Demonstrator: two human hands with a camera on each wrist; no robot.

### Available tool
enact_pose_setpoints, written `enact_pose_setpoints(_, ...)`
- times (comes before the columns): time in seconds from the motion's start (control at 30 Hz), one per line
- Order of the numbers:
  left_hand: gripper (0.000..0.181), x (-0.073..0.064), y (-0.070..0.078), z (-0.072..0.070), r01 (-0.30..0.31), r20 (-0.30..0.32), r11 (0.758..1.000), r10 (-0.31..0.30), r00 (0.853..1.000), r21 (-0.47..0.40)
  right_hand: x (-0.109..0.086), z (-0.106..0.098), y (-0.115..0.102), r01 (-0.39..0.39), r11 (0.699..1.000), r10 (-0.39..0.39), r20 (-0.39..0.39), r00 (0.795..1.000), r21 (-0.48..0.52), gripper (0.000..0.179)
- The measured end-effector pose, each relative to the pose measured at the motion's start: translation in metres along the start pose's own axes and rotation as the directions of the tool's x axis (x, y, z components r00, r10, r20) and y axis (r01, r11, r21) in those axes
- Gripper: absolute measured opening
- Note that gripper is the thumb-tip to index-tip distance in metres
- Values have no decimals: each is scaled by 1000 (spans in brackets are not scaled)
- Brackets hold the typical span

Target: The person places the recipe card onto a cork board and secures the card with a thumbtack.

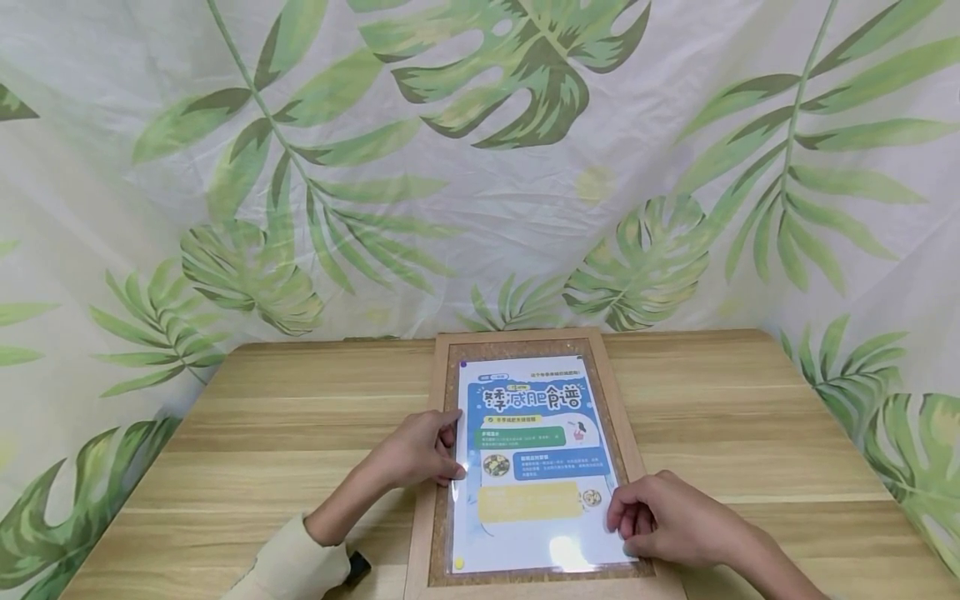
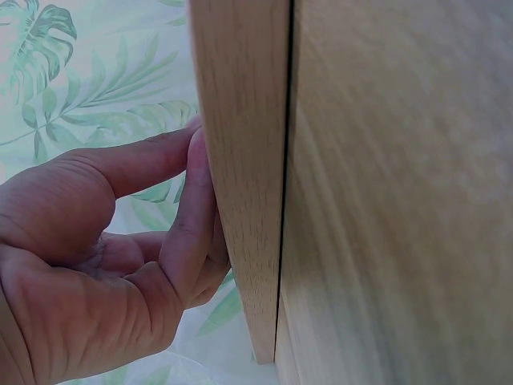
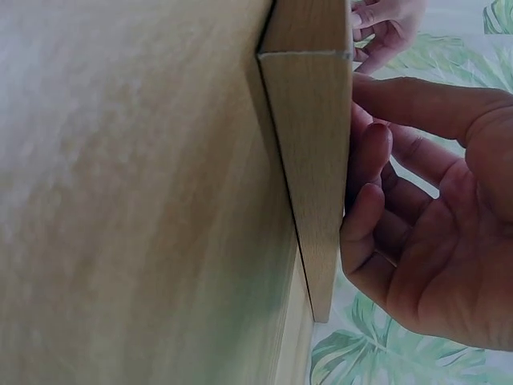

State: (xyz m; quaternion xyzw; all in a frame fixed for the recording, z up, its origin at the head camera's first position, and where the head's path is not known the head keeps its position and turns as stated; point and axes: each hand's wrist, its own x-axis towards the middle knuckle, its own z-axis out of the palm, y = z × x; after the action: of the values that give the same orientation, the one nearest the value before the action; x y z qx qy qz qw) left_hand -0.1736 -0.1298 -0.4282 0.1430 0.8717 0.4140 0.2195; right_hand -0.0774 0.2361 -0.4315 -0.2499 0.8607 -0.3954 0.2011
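A wood-framed cork board (image 1: pixel 442 467) lies on the table, bearing a glossy printed sheet (image 1: pixel 540 546) with blue, green and yellow panels. Pins mark three of its corners: a purple pin (image 1: pixel 462 364), a dark pin (image 1: pixel 580 358) and a yellow pin (image 1: pixel 459 563). My left hand (image 1: pixel 412 450) rests at the sheet's left edge, thumb and forefinger tips on it. At the lower right corner, my right hand (image 1: pixel 675 518) presses with its thumb, where a small teal spot shows at the tip. Its other fingers bend loosely over the sheet's right edge.
The wooden table (image 1: pixel 247 467) extends to both sides of the board. A small black object (image 1: pixel 358 568) lies beside the left sleeve (image 1: pixel 292 562). Behind the table hangs a leaf-patterned cloth (image 1: pixel 517 208), reaching down along both sides.
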Motion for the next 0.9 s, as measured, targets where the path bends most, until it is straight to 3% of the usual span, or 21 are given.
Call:
enact_pose_setpoints(0.33, 91, 0, 0, -1, -2, -11, 1000, 2, 1000, 3, 2, -4, 1, -61, 998, 61, 1, 998, 15, 23)
enact_pose_setpoints(0.7, 92, -2, 1, -2, -16, -12, 999, 16, 1000, 33, 2, -7, 4, 0, 1000, 0, 14, 1000, -5, 20)
enact_pose_setpoints(0.9, 91, -3, 2, 2, -12, -32, 999, 13, 999, 46, 6, -12, 0, 19, 997, -18, 12, 1000, -75, 18)
